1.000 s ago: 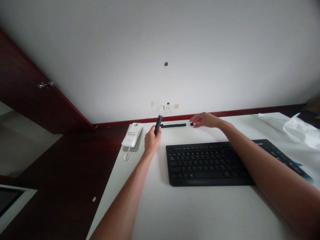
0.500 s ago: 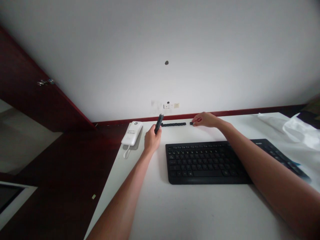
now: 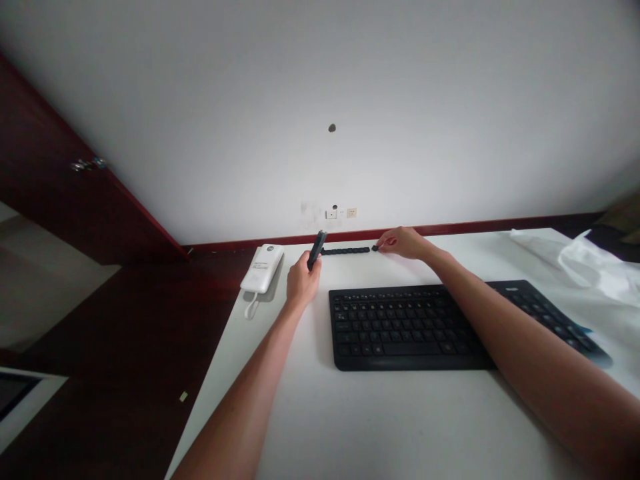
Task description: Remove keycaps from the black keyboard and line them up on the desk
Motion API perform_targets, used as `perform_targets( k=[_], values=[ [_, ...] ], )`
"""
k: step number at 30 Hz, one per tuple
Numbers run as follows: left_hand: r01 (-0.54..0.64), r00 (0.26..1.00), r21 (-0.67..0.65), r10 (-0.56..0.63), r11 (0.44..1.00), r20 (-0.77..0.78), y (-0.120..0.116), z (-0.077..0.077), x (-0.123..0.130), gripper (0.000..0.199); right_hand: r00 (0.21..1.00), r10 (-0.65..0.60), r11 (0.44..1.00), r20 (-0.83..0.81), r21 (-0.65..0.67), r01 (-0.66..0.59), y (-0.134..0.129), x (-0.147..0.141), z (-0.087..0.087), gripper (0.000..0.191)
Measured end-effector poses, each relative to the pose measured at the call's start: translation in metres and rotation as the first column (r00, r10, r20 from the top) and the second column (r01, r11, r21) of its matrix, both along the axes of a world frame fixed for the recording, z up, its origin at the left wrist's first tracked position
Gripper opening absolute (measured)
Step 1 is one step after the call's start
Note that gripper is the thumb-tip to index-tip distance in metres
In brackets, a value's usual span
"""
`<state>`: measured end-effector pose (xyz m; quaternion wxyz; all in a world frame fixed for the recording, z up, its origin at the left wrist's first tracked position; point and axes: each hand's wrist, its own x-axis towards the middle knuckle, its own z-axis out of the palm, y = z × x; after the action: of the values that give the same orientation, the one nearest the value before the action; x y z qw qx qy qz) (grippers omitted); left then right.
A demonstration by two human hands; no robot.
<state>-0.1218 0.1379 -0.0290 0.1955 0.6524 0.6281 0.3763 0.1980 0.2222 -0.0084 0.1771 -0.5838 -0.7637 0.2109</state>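
Small black piece pinched off the right end of a black row, right hand nearer.
Just right of the frame's centre, the right hand (image 3: 406, 243) pinches the small black piece (image 3: 375, 248) at its left fingertips; a narrow gap separates it from the row of black pieces (image 3: 350, 251), whose long axis runs left-right. At the row's left end, the left hand (image 3: 302, 280) grips a dark, slim tool (image 3: 316, 251), tilted upward.
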Motion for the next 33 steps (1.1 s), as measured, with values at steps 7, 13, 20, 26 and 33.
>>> perform_targets(
  k=[7, 13, 20, 26, 33],
  values=[
    [0.006, 1.0, 0.0, -0.006, 1.0, 0.02, -0.002, 0.002, 0.001, 0.022, 0.998, 0.067, 0.998, 0.013, -0.012, -0.067, -0.001, 0.001, 0.002, 0.038],
    [0.005, 1.0, -0.001, -0.005, 1.0, 0.015, -0.002, 0.003, 0.001, 0.021, 0.998, 0.052, 0.998, 0.038, 0.024, -0.053, -0.005, -0.007, 0.004, 0.029],
    [0.003, 1.0, -0.007, -0.003, 1.0, 0.011, -0.002, 0.003, 0.002, 0.021, 0.998, 0.058, 0.998, -0.006, -0.003, -0.058, -0.007, -0.01, 0.005, 0.029],
    [-0.001, 1.0, -0.015, 0.001, 1.0, 0.002, -0.001, 0.003, 0.001, 0.023, 0.998, 0.05, 0.999, -0.034, -0.02, -0.05, -0.004, -0.009, 0.002, 0.031],
    [0.004, 1.0, -0.01, -0.004, 1.0, -0.014, 0.0, 0.002, 0.001, 0.023, 0.999, 0.031, 0.999, -0.036, -0.025, -0.032, -0.003, -0.01, 0.001, 0.033]
  ],
)
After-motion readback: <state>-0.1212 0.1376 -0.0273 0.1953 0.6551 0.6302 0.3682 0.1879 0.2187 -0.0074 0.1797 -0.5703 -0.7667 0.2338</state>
